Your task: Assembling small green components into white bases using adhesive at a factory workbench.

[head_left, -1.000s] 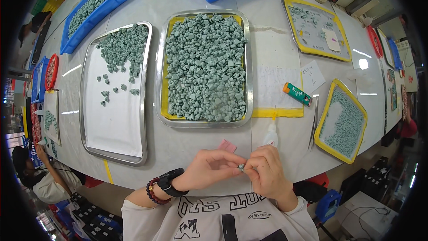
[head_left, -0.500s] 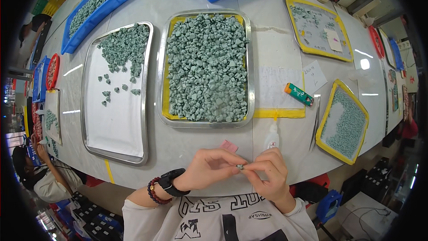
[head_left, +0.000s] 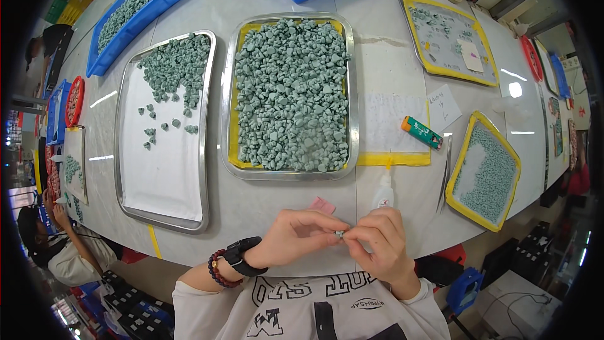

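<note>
A small grey-green piece (head_left: 340, 234) is pinched between the thumb and fingers of my left hand (head_left: 294, 237), just above the table's near edge. My right hand (head_left: 381, 243) meets it from the other side, thumb and forefinger curled at the piece; its fingertips partly hide whether they grip it too. Beyond my hands stands a metal tray (head_left: 286, 175) heaped with grey-green pieces (head_left: 292, 94). A white squeeze bottle (head_left: 384, 194) with a thin nozzle lies behind my right hand. Close to my left fingers is a folded pink scrap (head_left: 323, 206).
To the left, a white-lined metal tray (head_left: 160, 182) holds loose and joined pieces. Tweezers (head_left: 445, 173), a green-and-orange tube-shaped pack (head_left: 421, 133) and a yellow-rimmed tray (head_left: 450, 196) lie to the right. Blue trays (head_left: 94, 63) sit farther back. Another person (head_left: 75, 252) works at far left.
My right fingers have shifted slightly at the piece, and the right hand has turned a little. The left hand keeps its pinch in nearly the same place.
</note>
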Demonstrator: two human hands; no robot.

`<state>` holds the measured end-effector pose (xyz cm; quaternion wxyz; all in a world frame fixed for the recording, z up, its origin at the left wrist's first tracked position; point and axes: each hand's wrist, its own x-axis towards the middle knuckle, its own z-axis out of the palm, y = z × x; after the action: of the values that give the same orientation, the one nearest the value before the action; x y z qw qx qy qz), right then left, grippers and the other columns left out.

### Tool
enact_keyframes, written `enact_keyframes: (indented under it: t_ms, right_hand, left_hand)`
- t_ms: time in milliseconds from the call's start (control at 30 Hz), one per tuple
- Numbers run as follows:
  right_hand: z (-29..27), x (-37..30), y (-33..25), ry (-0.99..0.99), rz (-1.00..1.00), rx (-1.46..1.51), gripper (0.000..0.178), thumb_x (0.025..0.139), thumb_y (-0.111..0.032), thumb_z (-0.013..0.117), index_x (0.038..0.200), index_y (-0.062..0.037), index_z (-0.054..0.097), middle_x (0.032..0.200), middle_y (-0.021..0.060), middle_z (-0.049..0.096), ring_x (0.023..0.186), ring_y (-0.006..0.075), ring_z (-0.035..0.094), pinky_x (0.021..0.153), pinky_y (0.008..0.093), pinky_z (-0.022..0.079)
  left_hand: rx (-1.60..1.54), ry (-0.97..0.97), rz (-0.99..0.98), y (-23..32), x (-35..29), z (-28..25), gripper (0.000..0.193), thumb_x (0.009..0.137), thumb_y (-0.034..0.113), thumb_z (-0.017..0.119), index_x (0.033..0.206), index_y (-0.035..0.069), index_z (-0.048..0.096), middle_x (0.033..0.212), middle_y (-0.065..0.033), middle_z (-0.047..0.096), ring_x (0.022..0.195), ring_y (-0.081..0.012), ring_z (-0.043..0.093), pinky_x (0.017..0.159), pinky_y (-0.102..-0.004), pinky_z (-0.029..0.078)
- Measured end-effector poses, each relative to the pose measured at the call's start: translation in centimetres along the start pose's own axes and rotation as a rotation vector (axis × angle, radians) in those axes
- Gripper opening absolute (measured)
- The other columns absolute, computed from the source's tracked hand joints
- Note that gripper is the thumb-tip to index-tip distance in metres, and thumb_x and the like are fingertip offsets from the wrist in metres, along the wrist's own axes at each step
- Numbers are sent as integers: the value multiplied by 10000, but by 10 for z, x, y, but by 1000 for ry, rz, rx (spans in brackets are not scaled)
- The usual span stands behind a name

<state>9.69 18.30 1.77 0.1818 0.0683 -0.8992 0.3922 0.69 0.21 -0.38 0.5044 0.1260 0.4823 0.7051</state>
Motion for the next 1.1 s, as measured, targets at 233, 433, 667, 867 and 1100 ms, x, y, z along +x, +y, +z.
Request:
enact_keyframes:
  t_ms: [233,433,667,867,1100]
  right_hand:
    - [-6,2,1,-43,-69,-31,240,609,-15,726,817,-81,626,820,22,559,761,236,518,711,356,410]
    - [-6,3,3,-52,-9,67,235,610,-4,724,808,-73,618,814,33,564,755,241,525,700,354,404]
    - [-7,5,4,-98,30,85,224,622,-2,721,805,-63,608,814,42,566,755,245,534,711,357,398]
    - [-6,7,1,-111,8,4,225,636,0,714,819,-66,602,822,43,565,765,249,536,733,362,398]
    - [-6,5,2,-98,-7,19,239,626,-2,721,819,-72,600,824,40,561,763,248,535,739,364,406]
  left_hand:
    - [9,-13,-97,1,0,-1,233,842,-95,594,1067,-50,630,1100,-144,626,986,-183,618,860,-313,535]
    - [40,-25,-62,5,1,-1,238,845,-91,594,1077,-46,630,1100,-142,627,981,-179,619,854,-309,535]
    - [40,-8,-43,2,2,1,243,838,-90,603,1074,-42,634,1095,-139,629,973,-175,620,857,-301,525]
    - [122,-9,17,0,2,0,240,828,-96,610,1060,-43,640,1086,-140,631,958,-175,622,858,-297,522]
    - [139,-8,2,2,2,0,231,821,-95,620,1043,-42,647,1069,-132,634,950,-172,622,832,-288,528]
